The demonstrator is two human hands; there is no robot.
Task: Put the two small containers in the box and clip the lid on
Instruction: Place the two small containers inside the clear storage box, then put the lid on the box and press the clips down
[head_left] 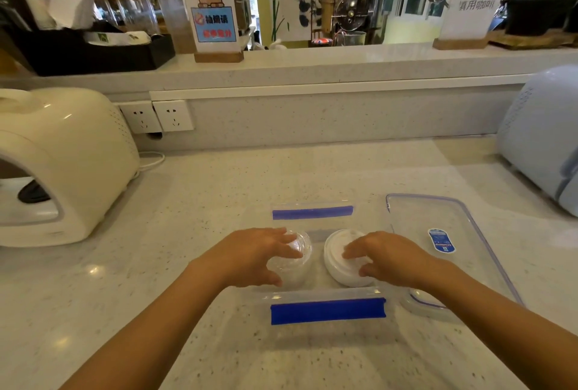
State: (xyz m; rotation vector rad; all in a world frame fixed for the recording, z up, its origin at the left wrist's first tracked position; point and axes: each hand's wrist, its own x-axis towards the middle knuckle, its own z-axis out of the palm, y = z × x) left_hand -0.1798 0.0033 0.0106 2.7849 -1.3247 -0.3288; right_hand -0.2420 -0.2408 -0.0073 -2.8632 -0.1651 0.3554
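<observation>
- Head view: the left hand point(253, 256) is spread over a clear-lidded container point(292, 259), fingers curled loosely on its top and thumb at its near side. Whether it grips or only rests there I cannot tell.
- The right hand point(391, 259) lies likewise on a white container point(339, 261), fingertips on the lid, thumb at the near edge; how firm the hold is I cannot tell.
- Both containers sit side by side, close but apart, under the hands and within the clear box point(327, 311), between its far and near blue-striped flaps.
- The lid point(444, 227) lies flat on the counter point(219, 189), just right of the right hand and partly under that forearm.
- Progress, as I judge it: loading looks done or nearly so. Left to do: let go, fetch the lid, seat it on the box, and press the clips shut.
</observation>
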